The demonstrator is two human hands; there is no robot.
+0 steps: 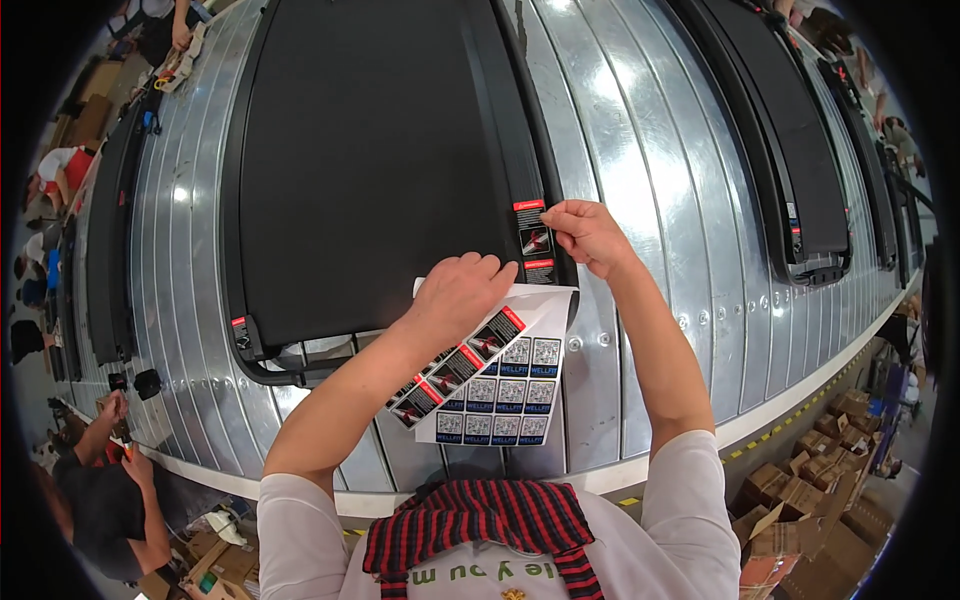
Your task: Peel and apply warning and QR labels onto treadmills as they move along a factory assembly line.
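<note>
Pinching label (pixel 529 218) edge: right fingers (pixel 563 214). Left fingers (pixel 487 267) bent over sticker sheets (pixel 497 410); grip underneath hidden.

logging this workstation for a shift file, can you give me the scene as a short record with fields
right hand: fingers pinched together at the right edge of a red-topped label
left hand: laid over white backing paper; its grip is hidden
label position: near the right side of a large black panel
loose sheets: red-banded labels, overlapping blue-and-white code labels
work surface: silvery, slatted metal
lower right: cardboard boxes
lower left: a co-worker in a dark top
</note>
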